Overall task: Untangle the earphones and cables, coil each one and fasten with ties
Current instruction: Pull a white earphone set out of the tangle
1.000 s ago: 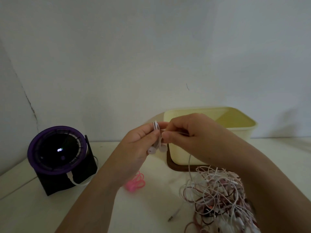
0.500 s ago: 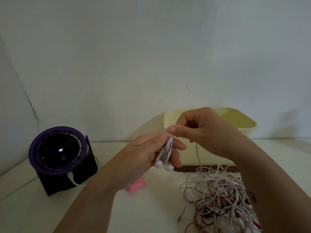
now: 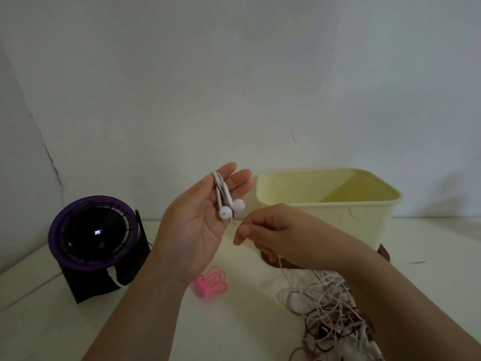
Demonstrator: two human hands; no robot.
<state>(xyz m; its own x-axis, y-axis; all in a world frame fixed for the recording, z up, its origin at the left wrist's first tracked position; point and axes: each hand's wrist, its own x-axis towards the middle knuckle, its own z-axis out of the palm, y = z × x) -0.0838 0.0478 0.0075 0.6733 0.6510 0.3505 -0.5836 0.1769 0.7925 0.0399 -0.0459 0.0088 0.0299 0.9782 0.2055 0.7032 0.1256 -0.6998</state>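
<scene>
The left hand (image 3: 197,222) is held raised with the palm turned upward and the fingers stretched out and slightly apart. A pair of white earphones (image 3: 225,212) is looped round the upper fingers, and the two earbuds are seen hanging down against the palm. Just below and to the right of it, the right hand (image 3: 273,235) is held with the thumb and forefinger pinched together on the thin white cord (image 3: 282,267), while the other fingers are curled under. From beneath the right hand the cord is led down into a tangle of white and dark cables (image 3: 330,308), which is heaped on the table (image 3: 234,329) under the right forearm. A small bunch of pink ties (image 3: 210,282) is laid on the table beneath the left wrist, apart from the tangle. Behind the right hand a pale yellow plastic bin (image 3: 325,212) is set, open at the top, on a dark brown base (image 3: 268,261). Well to the left of the left hand a round purple-rimmed device (image 3: 93,230) on a black stand is placed, with a small lit reading shown on its dark face.
</scene>
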